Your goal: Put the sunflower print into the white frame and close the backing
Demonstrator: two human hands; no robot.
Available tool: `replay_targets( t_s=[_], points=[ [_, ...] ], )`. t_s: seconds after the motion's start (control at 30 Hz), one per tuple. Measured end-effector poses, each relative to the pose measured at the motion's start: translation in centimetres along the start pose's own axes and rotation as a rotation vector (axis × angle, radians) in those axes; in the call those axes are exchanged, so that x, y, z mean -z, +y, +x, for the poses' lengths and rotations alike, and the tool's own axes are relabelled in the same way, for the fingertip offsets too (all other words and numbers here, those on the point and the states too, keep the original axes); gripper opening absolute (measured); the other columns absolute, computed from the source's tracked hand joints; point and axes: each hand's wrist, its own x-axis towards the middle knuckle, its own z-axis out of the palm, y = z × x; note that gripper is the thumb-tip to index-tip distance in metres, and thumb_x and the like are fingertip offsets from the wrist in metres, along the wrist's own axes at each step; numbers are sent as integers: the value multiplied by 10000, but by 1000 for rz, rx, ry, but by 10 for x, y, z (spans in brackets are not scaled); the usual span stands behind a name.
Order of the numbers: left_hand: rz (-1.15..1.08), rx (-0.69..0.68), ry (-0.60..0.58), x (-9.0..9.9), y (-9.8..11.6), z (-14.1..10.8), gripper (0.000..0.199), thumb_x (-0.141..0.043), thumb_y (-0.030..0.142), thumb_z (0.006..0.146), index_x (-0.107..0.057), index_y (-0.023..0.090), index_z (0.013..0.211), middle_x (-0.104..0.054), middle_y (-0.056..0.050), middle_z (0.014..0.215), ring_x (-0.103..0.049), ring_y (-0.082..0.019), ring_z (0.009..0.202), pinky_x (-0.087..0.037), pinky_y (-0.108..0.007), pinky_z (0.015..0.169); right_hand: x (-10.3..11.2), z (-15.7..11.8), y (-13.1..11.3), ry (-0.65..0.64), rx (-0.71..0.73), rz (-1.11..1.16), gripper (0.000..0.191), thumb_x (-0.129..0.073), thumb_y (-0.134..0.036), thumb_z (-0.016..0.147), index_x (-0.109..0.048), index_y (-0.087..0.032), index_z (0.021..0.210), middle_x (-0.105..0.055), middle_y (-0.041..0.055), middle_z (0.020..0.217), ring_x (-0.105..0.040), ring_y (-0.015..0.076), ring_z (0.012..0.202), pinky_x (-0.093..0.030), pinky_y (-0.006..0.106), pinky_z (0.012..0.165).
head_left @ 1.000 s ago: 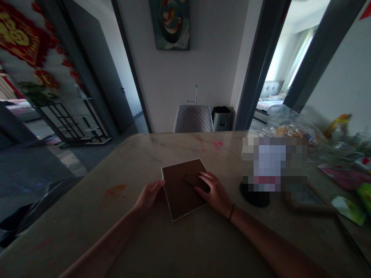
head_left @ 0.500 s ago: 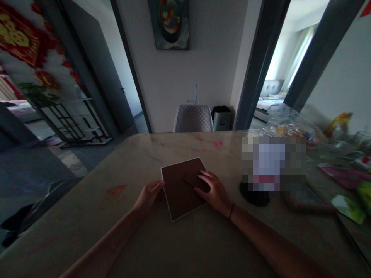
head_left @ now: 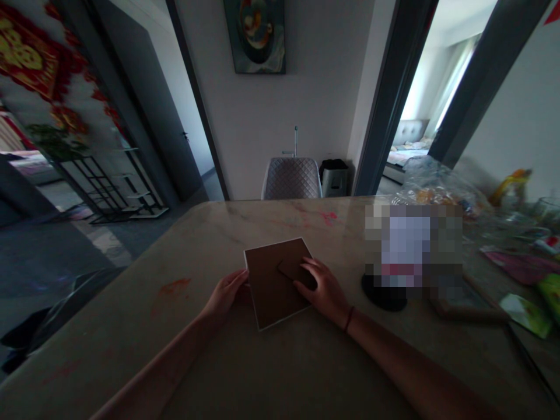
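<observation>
A square brown panel with a thin white edge, which looks like the back of a picture frame (head_left: 275,306), is between my hands over the table. A thin dark angled line, like the outline of a stand leg, shows at its middle. My left hand (head_left: 226,293) pinches the left edge, thumb on top and the other fingers partly hidden beneath. Across the right side lies my right hand (head_left: 322,289), gripping it with curved fingers and the thumb on the brown face. That hand covers part of the right edge. A dark red string circles my right wrist.
Right of my hand stands a black round base (head_left: 384,294) under a blurred-out patch. Beyond it are a brown-edged tray (head_left: 475,315), clear plastic bags (head_left: 431,181) and green packets (head_left: 525,315). A quilted chair (head_left: 292,178) is at the table's (head_left: 205,227) far edge.
The frame's left and lower edges have shifted very slightly up and right, together with my left hand. My right hand stays almost in place.
</observation>
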Motion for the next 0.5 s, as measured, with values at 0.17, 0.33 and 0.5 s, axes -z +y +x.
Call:
replay_targets(
  t_s=[0.17,0.33,0.5],
  points=[
    [-42,3,-24,1,-1,0,405,-649,456,682,-634,136,930,-691,-49,724,-626,-159,568,-485,-254,523,0,0,0,9,-7,13,409,-555,-409,768,-567,-170,1099,-541,110,1211,-454,233,1162,-368,426,992],
    [-72,10,15,-1,0,0,410,-679,469,644,-636,139,883,-683,-36,690,-600,-129,517,-467,-224,483,2,0,1,16,-2,54,403,-562,-406,765,-564,-186,1102,-545,99,1204,-466,221,1150,-369,421,991],
    [-61,7,28,-2,0,0,402,-674,476,646,-636,141,866,-674,-29,673,-593,-129,510,-460,-227,483,2,0,0,18,-11,92,392,-568,-402,762,-566,-197,1097,-546,94,1203,-468,218,1150,-366,420,992]
  ],
)
